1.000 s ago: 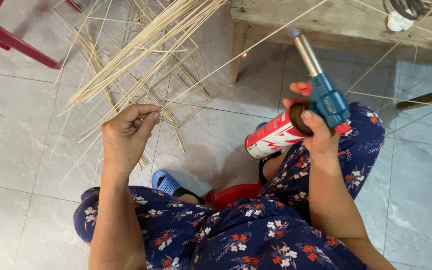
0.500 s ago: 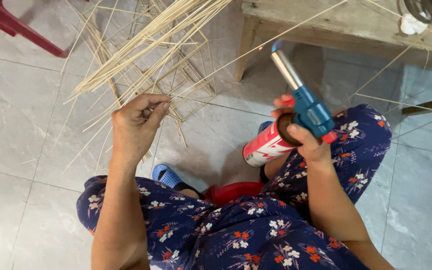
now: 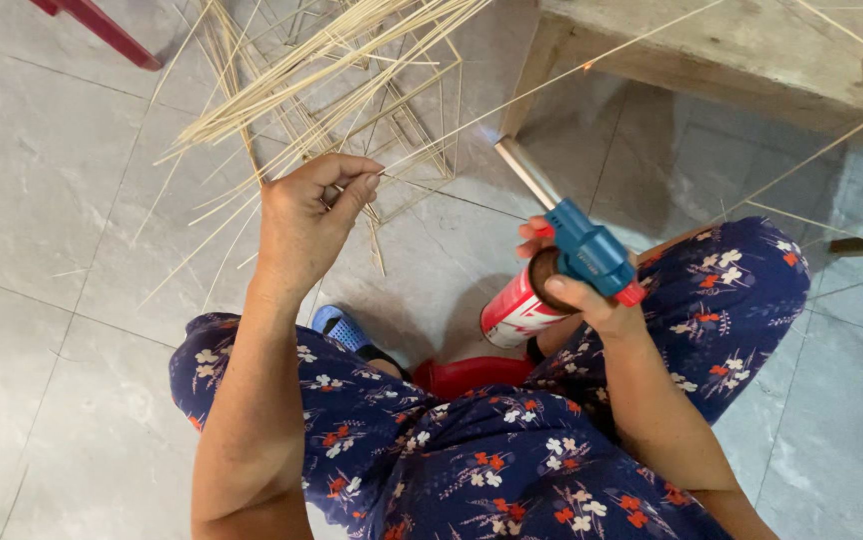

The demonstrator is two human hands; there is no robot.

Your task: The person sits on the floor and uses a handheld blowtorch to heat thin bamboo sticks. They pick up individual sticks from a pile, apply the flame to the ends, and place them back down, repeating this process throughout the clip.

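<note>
Above the grey tiled floor (image 3: pixel 72 200), a thin bamboo stick (image 3: pixel 512 105) was pinched between the thumb and forefinger of the left hand (image 3: pixel 307 225), whose other fingers were curled in; the stick ran up and to the right toward the wooden bench (image 3: pixel 712 50). The right hand (image 3: pixel 582 290) was closed around a gas torch (image 3: pixel 577 245), a blue head with a metal nozzle pointing up-left, mounted on a red and white can (image 3: pixel 512 310). The nozzle tip was held just beside the stick.

A loose bundle of pale sticks (image 3: pixel 322 60) and a frame made of them lay on the floor behind the left hand, crossing the view. A red chair leg (image 3: pixel 102 25) was seen at the upper left. Knees in dark blue flowered trousers (image 3: pixel 472 460) filled the lower part, with a blue sandal (image 3: pixel 342 330) and a red stool (image 3: pixel 472 375) partly hidden between them.

Compared with a second before, the left hand had been raised slightly, and the torch had been tilted further left, closer to the stick.
</note>
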